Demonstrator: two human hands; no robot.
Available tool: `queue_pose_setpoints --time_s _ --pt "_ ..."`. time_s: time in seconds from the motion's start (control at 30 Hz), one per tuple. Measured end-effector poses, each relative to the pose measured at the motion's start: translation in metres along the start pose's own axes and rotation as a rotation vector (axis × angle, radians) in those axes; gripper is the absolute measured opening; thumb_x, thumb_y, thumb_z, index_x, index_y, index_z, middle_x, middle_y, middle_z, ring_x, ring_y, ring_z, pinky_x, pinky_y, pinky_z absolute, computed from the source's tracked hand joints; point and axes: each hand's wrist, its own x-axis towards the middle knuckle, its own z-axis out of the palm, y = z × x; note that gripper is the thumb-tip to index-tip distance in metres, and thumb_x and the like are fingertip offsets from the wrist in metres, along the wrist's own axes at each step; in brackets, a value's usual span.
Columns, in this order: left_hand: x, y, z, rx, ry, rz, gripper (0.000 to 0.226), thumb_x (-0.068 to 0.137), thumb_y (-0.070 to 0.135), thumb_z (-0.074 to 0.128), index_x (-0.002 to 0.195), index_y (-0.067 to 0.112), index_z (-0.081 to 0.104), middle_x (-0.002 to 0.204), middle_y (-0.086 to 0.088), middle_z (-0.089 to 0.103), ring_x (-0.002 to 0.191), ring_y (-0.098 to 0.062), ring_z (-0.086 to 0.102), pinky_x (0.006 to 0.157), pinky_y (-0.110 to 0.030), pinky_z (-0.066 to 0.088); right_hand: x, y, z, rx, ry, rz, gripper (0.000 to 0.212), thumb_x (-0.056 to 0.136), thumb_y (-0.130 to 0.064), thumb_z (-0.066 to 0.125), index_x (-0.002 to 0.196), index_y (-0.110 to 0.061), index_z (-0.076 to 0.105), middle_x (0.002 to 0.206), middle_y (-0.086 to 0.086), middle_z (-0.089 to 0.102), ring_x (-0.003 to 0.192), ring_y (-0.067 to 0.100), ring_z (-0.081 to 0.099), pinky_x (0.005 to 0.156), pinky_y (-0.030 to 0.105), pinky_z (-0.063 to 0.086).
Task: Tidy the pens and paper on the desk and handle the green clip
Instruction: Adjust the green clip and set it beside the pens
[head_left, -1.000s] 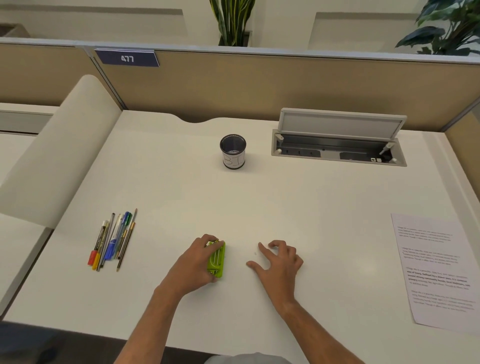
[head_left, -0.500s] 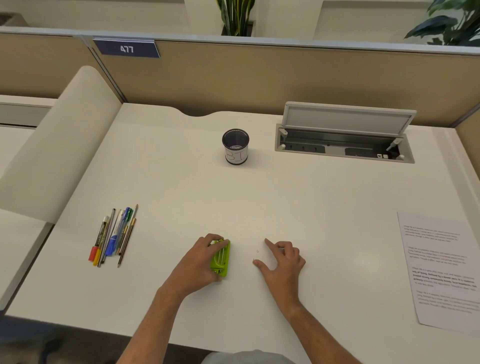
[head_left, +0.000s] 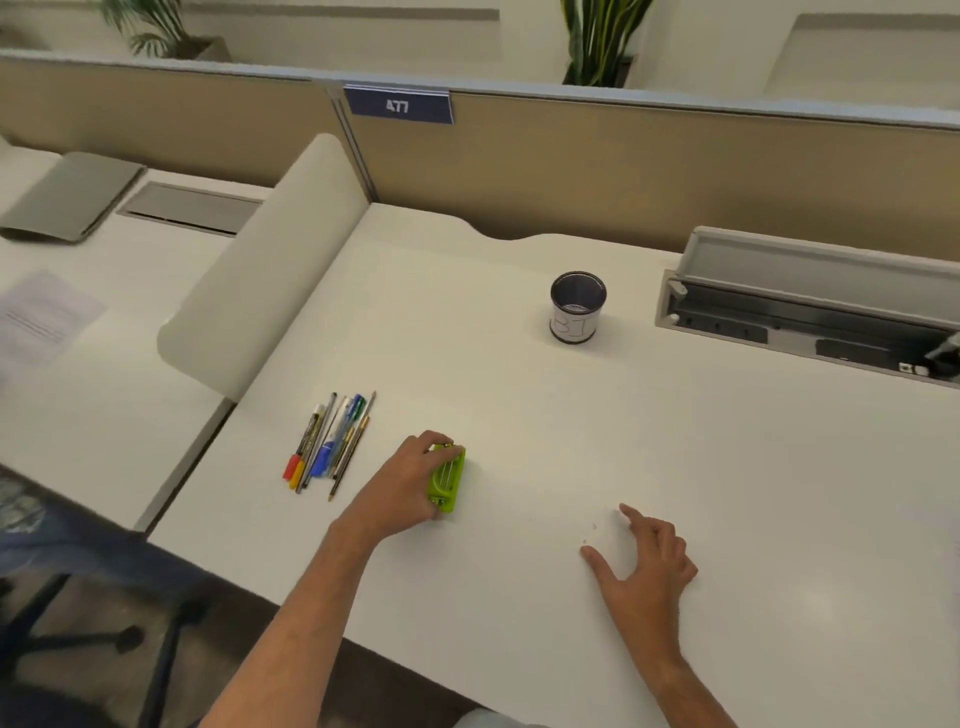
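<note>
The green clip (head_left: 448, 479) lies flat on the white desk (head_left: 519, 405) near the front, and my left hand (head_left: 402, 483) is closed around its left side. My right hand (head_left: 641, 561) rests on the desk to the right, fingers spread, holding nothing. A bundle of several pens and pencils (head_left: 327, 444) lies side by side just left of my left hand. A black mesh pen cup (head_left: 576, 306) with a white label stands upright and empty further back. The printed paper from the right side is outside the view.
An open cable tray (head_left: 810, 312) with a raised lid sits at the back right. A curved divider (head_left: 270, 265) borders the desk's left side. The neighbouring desk holds a paper sheet (head_left: 44, 314). A chair base (head_left: 78, 639) is on the floor at lower left.
The view has swung to the left, so the paper on the right has left the frame. My left hand stays on the clip; my right hand sits farther from it.
</note>
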Motion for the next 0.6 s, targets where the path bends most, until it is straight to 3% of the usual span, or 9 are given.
queue_pose_setpoints --time_s 0.17,0.33,0.47,0.6 --pt "0.003 -0.03 -0.032 0.075 0.0 -0.072 0.093 0.076 0.015 0.096 0.159 0.02 0.054 0.158 -0.002 0.047 0.14 -0.024 0.046 0.113 -0.037 0.05 0.0 0.001 0.005 -0.073 0.031 -0.029 0.067 0.08 -0.069 0.058 0.135 -0.031 0.057 0.119 -0.007 0.052 0.11 0.026 0.053 0.098 0.048 0.036" --pt "0.007 -0.046 -0.049 0.147 -0.078 -0.059 0.09 0.076 0.014 0.094 0.158 0.019 0.056 0.157 -0.002 0.05 0.132 -0.024 0.051 0.11 -0.042 0.051 -0.002 0.001 0.01 -0.123 0.066 -0.043 0.067 0.079 -0.068 0.054 0.131 -0.026 0.057 0.121 0.002 0.057 0.11 0.035 0.054 0.094 0.053 0.037" --pt "0.014 -0.052 -0.059 0.23 -0.138 -0.024 0.085 0.08 0.007 0.087 0.158 0.018 0.055 0.159 -0.003 0.049 0.136 -0.026 0.05 0.113 -0.044 0.049 -0.003 0.003 0.013 -0.123 0.082 -0.048 0.071 0.077 -0.068 0.057 0.131 -0.021 0.059 0.125 0.007 0.059 0.112 0.038 0.055 0.097 0.055 0.036" --pt "0.017 -0.055 -0.062 0.292 -0.179 0.006 0.081 0.084 0.005 0.081 0.159 0.02 0.053 0.16 0.0 0.048 0.137 -0.025 0.047 0.111 -0.044 0.05 -0.003 0.004 0.015 -0.139 0.106 -0.05 0.084 0.086 -0.086 0.044 0.131 -0.018 0.062 0.125 0.008 0.062 0.112 0.039 0.056 0.097 0.054 0.036"
